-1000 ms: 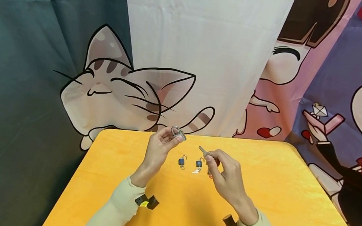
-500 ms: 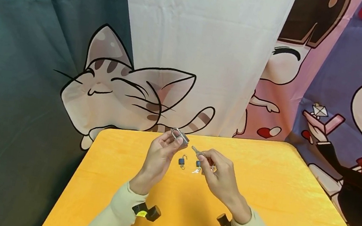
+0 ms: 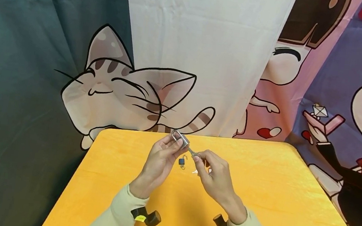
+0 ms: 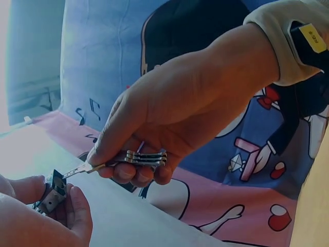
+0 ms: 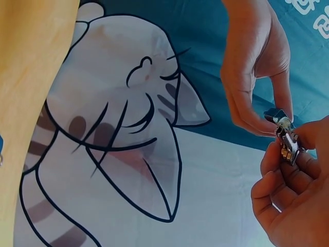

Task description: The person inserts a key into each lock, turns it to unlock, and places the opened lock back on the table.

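My left hand [image 3: 159, 158] grips a silver padlock [image 3: 182, 140] between thumb and fingers, its shackle up and to the left. Thumb and forefinger of my right hand [image 3: 216, 176] pinch a key [image 3: 191, 152] by its head. The blade points up at the padlock's underside, its tip right at the keyway. Several more keys [image 4: 149, 157] of the same bunch lie in the right palm in the left wrist view. A small blue padlock [image 3: 181, 161] with its shackle swung open lies on the table beyond the hands.
The yellow-covered table [image 3: 108, 179] spreads under both arms. A small silver key [image 3: 195, 171] shows just left of the right hand, which hides what lies behind it. Printed cartoon curtains [image 3: 205, 55] hang past the far edge.
The right hand has moved left, bringing the key to the padlock. The left hand has turned and lowered the padlock slightly to the right. The second blue padlock is now covered by the right hand.
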The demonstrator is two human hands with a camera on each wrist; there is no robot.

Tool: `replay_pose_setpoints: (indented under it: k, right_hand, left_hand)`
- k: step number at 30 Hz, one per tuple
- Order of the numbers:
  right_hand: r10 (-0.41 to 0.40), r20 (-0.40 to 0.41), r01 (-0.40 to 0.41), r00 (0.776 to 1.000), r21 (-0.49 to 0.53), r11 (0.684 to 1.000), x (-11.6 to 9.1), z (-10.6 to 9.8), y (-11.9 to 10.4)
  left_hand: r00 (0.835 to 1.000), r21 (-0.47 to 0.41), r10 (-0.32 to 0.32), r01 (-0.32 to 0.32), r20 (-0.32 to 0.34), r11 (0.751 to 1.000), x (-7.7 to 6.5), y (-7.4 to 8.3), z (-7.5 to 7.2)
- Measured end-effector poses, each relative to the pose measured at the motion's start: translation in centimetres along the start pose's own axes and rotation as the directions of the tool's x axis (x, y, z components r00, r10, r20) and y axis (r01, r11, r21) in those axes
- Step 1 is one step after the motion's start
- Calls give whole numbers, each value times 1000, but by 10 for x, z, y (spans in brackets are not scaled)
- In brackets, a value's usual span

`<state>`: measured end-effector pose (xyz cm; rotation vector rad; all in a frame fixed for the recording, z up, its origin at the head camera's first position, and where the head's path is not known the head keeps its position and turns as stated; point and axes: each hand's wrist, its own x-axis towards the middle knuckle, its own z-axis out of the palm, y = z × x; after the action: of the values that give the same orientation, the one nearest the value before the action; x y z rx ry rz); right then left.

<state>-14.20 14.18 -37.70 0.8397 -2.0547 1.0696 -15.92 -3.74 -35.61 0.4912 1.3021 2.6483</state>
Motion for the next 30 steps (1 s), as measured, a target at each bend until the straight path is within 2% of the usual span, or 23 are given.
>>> replay_pose_setpoints:
  k: [6, 15, 20, 30]
  right_hand:
    - [3, 5, -3, 1000, -11, 1000, -1, 2, 0]
    - [-4, -4, 4, 1000, -63, 998, -3, 5, 1]
    - [3, -11, -4, 1000, -71, 997, -4, 5, 0]
    - [10, -14, -10, 1000, -16, 1000, -4, 8, -2]
  left_hand:
    - [1000, 1, -6, 6, 7, 1000, -2, -2, 1]
    - [1000, 50, -6, 7, -21, 999, -5, -6, -2]
    - [1000, 97, 14, -12, -21, 995, -6, -10, -1]
    - [999, 201, 46, -40, -29, 979, -10, -17, 2]
